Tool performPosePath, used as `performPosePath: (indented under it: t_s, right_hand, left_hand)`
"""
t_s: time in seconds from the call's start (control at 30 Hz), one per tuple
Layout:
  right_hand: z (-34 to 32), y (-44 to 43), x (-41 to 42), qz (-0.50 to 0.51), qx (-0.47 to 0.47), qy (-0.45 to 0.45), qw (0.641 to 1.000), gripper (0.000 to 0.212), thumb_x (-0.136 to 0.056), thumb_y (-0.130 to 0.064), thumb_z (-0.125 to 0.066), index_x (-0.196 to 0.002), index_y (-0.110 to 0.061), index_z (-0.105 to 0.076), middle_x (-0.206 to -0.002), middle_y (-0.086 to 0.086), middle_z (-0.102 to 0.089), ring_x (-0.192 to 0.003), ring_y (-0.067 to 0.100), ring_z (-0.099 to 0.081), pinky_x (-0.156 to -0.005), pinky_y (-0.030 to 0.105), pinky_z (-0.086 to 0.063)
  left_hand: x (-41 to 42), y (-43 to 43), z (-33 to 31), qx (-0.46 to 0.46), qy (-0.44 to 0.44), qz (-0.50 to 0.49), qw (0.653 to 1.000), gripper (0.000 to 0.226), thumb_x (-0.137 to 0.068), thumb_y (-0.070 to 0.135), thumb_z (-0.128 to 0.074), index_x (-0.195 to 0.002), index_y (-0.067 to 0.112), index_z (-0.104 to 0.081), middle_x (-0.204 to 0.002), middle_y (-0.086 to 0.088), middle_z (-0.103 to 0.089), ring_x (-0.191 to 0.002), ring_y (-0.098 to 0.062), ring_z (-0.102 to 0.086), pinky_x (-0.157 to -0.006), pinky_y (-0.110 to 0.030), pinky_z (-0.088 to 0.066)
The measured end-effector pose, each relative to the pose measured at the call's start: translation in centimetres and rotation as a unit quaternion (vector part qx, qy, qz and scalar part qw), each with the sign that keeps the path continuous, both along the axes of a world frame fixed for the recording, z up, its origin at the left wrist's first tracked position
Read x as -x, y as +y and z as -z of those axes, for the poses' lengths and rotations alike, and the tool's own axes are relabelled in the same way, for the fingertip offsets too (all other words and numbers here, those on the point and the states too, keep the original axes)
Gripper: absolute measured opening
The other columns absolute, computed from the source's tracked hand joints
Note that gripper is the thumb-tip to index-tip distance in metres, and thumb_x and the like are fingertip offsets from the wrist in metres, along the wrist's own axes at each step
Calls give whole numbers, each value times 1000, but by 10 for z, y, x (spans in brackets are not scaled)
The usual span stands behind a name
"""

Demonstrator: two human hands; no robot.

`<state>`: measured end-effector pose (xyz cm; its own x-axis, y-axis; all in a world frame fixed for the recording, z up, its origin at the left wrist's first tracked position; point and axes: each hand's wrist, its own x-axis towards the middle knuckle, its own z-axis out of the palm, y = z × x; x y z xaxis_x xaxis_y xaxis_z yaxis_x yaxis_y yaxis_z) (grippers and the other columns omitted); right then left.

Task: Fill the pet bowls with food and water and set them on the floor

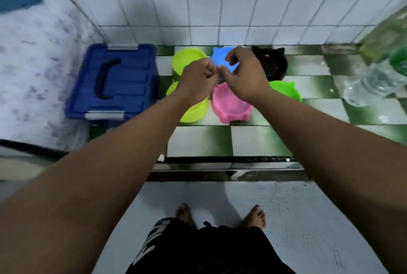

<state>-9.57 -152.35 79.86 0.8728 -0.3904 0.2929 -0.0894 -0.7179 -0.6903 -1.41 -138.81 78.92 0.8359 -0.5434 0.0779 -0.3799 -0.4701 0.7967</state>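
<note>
Several plastic pet bowls stand together on the green-and-white checkered floor by the tiled wall: a lime bowl (187, 58), a blue one (221, 55), a black one (275, 64), a pink one (231, 106), a green one (286, 90) and another lime one (195, 111). Both arms reach out over them. My left hand (197, 81) has its fingers curled into a fist and holds nothing that I can see. My right hand (244, 75) hovers beside it with fingers loosely bent, fingertips near the left knuckles, above the blue bowl.
A blue lidded storage box (114, 82) with a black handle stands left of the bowls. Clear plastic bottles (374, 79) lie at the right edge. A black threshold strip (220, 160) separates the checkered floor from the pale floor where bare feet (253, 216) stand.
</note>
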Motion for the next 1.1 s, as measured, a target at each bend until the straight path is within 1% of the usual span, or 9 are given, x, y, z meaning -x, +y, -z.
performPosePath:
  t_s: [0.13, 0.27, 0.4, 0.47, 0.53, 0.67, 0.8, 0.93, 1.1]
  right_hand:
    - [3, 52, -47, -28, -2, 7, 1000, 23, -85, -31, -66, -98, -12, -63, -91, 4, -61, -77, 15, -52, -75, 30, -44]
    - [-4, 84, -84, -46, 1, 20, 999, 16, -88, -33, -65, -94, -17, -63, -89, 0, -62, -81, 15, -55, -73, 26, -41]
    - [-17, 106, -132, -105, 35, 45, 993, 15, -87, -29, -63, -90, -14, -68, -89, 2, -69, -82, 21, -63, -79, 32, -50]
    - [-23, 118, -162, -137, 60, 55, 987, 21, -86, -28, -60, -95, -13, -72, -96, 7, -72, -91, 26, -67, -86, 36, -53]
    - [-26, 133, -191, -166, 94, 74, 979, 26, -91, -26, -59, -108, -14, -73, -112, 11, -71, -106, 29, -65, -95, 36, -51]
    - [-21, 154, -238, -203, 174, 134, 954, 33, -96, -23, -57, -128, -17, -65, -137, 12, -57, -125, 31, -53, -106, 41, -46]
    - [-7, 169, -256, -222, 306, 188, 906, 36, -91, -3, -57, -127, -6, -63, -129, 20, -54, -118, 39, -53, -95, 46, -49]
    - [-4, 173, -268, -196, 369, 203, 886, 33, -88, 8, -58, -120, 1, -64, -123, 24, -57, -112, 41, -58, -90, 45, -51]
    - [-5, 176, -272, -215, 431, 208, 851, 27, -91, 9, -50, -117, 7, -60, -119, 28, -56, -109, 43, -57, -87, 47, -50]
  left_hand:
    - [-24, 63, -11, -13, -15, -37, 999, 10, -88, 21, -72, -83, 22, -63, -66, 8, -58, -67, -9, -55, -63, -18, -39]
    - [-33, 117, -25, -18, -25, -69, 997, 6, -87, 22, -72, -88, 18, -68, -73, 5, -65, -66, -1, -56, -64, -9, -39]
    - [-32, 177, -30, -63, -61, -86, 992, 3, -92, 24, -69, -92, 23, -66, -85, 9, -66, -74, 2, -59, -67, -5, -41]
    - [-31, 204, -28, -98, -69, -99, 988, 4, -94, 24, -69, -97, 22, -68, -93, 6, -67, -80, -3, -61, -73, -10, -47]
    - [-32, 230, -23, -136, -68, -106, 983, 12, -94, 28, -71, -103, 20, -70, -99, 4, -65, -89, -10, -62, -85, -27, -54]
    - [-32, 263, -27, -275, -48, 2, 960, 44, -83, 57, -74, -118, 29, -73, -117, 7, -64, -115, -17, -57, -100, -46, -47]
    - [-39, 273, -27, -346, -61, 69, 934, 48, -88, 40, -77, -133, 27, -67, -131, 2, -60, -124, -20, -51, -101, -45, -41]
    - [-52, 274, -25, -333, -89, 72, 936, 36, -91, 28, -76, -126, 21, -71, -125, -3, -62, -118, -25, -55, -98, -41, -43]
    - [-68, 267, -31, -359, -57, 117, 924, 29, -92, 28, -75, -118, 20, -68, -121, 0, -59, -115, -20, -53, -95, -34, -45]
